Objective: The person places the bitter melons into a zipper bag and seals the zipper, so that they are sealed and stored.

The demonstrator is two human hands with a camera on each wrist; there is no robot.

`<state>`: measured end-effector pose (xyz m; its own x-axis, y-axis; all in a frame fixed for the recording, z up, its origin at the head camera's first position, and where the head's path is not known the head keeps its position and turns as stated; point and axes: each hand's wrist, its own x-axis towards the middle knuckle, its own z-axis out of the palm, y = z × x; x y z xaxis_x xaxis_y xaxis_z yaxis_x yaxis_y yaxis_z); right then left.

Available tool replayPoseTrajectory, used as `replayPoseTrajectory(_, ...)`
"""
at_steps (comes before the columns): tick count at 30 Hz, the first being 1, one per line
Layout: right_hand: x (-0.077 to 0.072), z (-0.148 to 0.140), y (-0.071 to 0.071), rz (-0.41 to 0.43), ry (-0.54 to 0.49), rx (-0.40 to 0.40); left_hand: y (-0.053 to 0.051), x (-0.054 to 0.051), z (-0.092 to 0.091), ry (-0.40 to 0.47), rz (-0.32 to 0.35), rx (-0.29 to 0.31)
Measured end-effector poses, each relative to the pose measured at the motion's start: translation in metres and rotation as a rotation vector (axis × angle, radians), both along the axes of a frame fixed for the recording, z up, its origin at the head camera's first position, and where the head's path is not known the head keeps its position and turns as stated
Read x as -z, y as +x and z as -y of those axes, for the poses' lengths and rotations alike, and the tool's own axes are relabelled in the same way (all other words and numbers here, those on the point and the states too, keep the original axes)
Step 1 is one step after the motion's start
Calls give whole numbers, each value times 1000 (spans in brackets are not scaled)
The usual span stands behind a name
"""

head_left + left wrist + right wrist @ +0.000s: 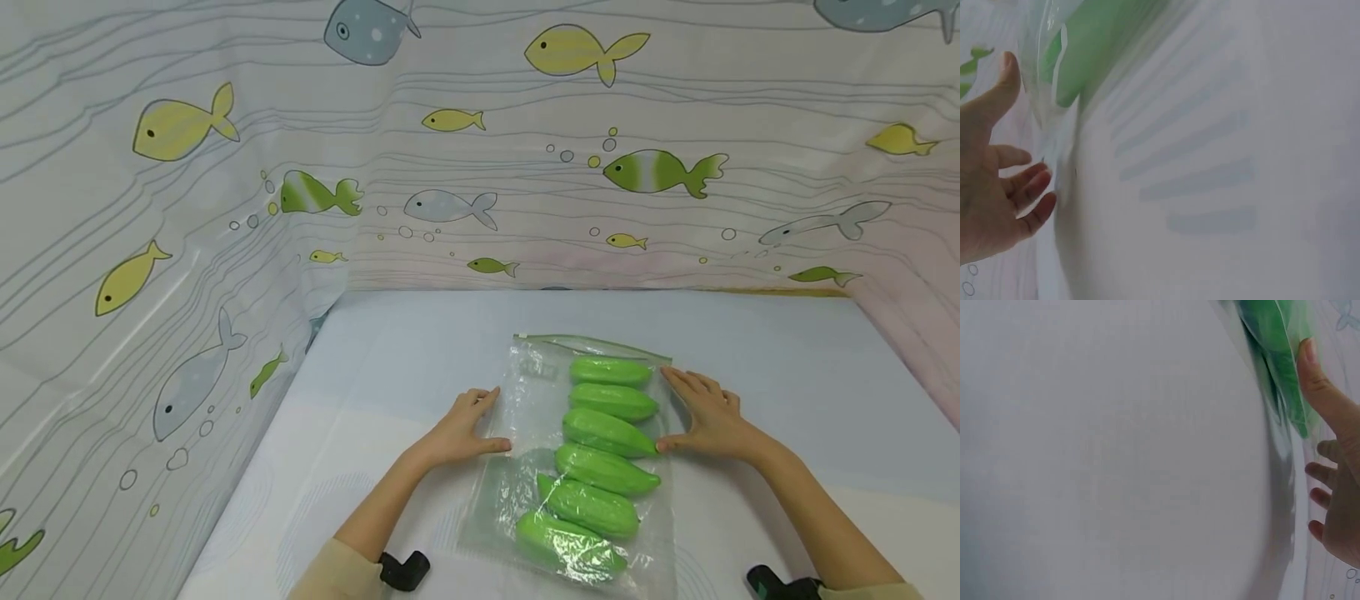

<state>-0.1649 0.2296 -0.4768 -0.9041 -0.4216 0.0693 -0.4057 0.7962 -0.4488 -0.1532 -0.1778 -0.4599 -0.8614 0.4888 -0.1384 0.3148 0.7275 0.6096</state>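
Note:
A clear zip-top bag (525, 417) lies flat on the table, its zip edge at the far end. Inside it several smooth green, long, tapered vegetable-like pieces (609, 432) form a column toward the right side. My left hand (468, 429) is at the bag's left edge, thumb and fingers spread apart. At the opposite edge is my right hand (705, 412), its thumb against the bag beside a green piece. Both wrist views show the left hand (997, 169) and the right hand (1341, 475) with spread fingers next to the clear plastic, gripping nothing.
The table (787, 358) has a pale blue and white cover. Fish-patterned curtains (487, 167) hang behind it and along the left side. Black devices (405, 572) are worn on both wrists near the front edge of the view.

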Motion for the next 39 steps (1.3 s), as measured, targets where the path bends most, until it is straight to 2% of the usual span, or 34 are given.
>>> replayPoseTrajectory(8, -3, 1, 1, -4, -15, -8, -16, 4, -2, 0, -69, 9)
replayPoseTrajectory(13, -3, 1, 1, -4, -14, -6, -26, 7, -5, -22, -56, 12)
replayPoseTrajectory(24, -1, 1, 0, -7, -20, 9, -48, 8, -14, -20, -78, 23)
replayPoseTrajectory(35, 0, 1, -4, -3, -46, 28, -75, 6, -19, -67, -80, -12)
replayPoseTrajectory(39, 0, 2, -6, 4, -52, 44, -83, 8, -19, -57, -87, -15)
